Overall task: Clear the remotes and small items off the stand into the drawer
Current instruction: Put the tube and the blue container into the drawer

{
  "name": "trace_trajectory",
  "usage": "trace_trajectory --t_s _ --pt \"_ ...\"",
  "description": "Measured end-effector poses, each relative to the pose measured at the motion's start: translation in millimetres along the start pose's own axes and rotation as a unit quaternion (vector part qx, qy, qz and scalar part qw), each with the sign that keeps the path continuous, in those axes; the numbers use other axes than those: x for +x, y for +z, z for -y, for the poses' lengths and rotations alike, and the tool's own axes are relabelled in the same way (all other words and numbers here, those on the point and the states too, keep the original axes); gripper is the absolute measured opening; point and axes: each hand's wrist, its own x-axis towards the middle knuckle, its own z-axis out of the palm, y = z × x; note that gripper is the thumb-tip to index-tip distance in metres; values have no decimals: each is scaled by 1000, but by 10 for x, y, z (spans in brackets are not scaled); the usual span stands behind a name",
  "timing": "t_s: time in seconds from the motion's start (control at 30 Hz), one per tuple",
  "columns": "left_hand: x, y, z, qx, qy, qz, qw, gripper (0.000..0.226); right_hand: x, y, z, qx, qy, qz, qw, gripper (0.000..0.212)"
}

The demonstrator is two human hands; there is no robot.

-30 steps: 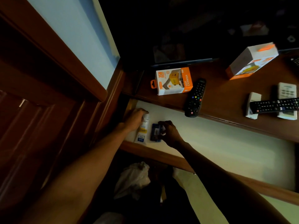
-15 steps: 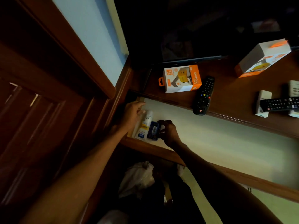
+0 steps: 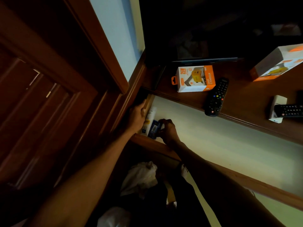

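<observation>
One head cam, tilted, looks down close over the open drawer [image 3: 229, 145] (no 2nd view).

Left of your hands you have dark wooden panelling [image 3: 49, 99], a pale blue wall [image 3: 114, 38] beyond it, everything dimly lit.

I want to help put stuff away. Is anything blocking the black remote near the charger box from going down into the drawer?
Nothing visible. The black remote lies at the stand's front edge, directly above the open drawer, whose floor there is bare.
</observation>
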Motion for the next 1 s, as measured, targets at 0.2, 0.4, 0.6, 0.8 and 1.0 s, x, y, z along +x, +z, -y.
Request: trace_trajectory --t_s 0.2,0.4,0.6,0.8,1.0 --pt "31 -4 10 15 7 -3 1000 47 36 -90 -33 -39 -10 16 999 59" --pt "32 -4 19 22 8 4 1000 47 60 -235 -150 -56 -16 15 998 68" --pt "35 -1 15 19 11 14 1000 47 85 -237 -144 -79 -50 35 995 63" --pt "23 -34 -34 37 10 9 999 47 47 -231 -163 -98 -36 68 992 66" --pt "-35 23 -521 1 60 -55 997 36 -201 -582 -64 -92 -36 50 994 66"
